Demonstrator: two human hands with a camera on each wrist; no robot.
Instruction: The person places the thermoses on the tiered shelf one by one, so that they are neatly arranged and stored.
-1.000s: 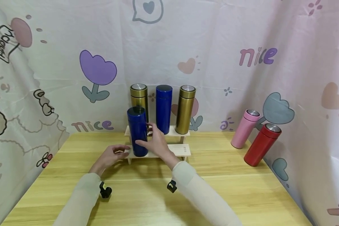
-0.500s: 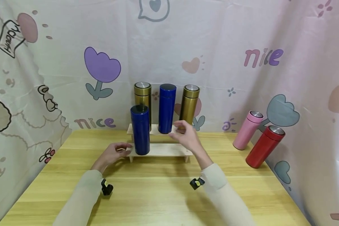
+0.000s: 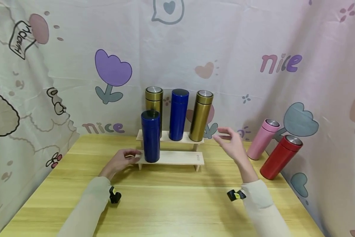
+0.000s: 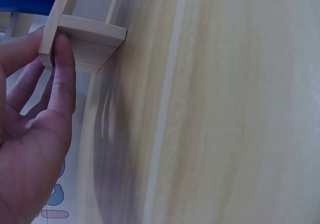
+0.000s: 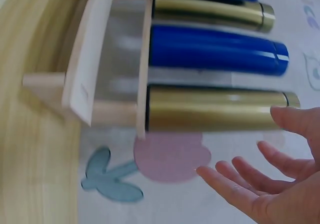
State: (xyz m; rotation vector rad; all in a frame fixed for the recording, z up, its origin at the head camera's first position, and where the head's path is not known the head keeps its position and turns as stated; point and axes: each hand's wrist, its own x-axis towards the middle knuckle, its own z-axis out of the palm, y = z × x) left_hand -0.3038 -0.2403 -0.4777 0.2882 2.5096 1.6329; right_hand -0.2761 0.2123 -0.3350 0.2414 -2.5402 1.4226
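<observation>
A two-step wooden display rack [image 3: 180,158] stands on the table. My left hand [image 3: 120,162] pinches the left end of its lower step, thumb on one face and fingers on the other, as the left wrist view shows. One blue thermos [image 3: 151,138] is upright at the left of that step. Along the upper step stand a gold thermos [image 3: 154,96], partly hidden behind it, a second blue thermos [image 3: 179,115] and another gold thermos [image 3: 201,117]. My right hand [image 3: 232,144] is in the air right of the rack, fingers loosely spread, holding nothing.
At the table's right edge a pink thermos [image 3: 262,140] and a red thermos [image 3: 280,158] stand close together, beyond my right hand. A printed curtain [image 3: 224,39] hangs behind and beside the wooden table [image 3: 171,210].
My right hand has let go of the front blue thermos, leaving it upright on the lower step, and has moved right, past the rack. My left hand stays at the rack's left end.
</observation>
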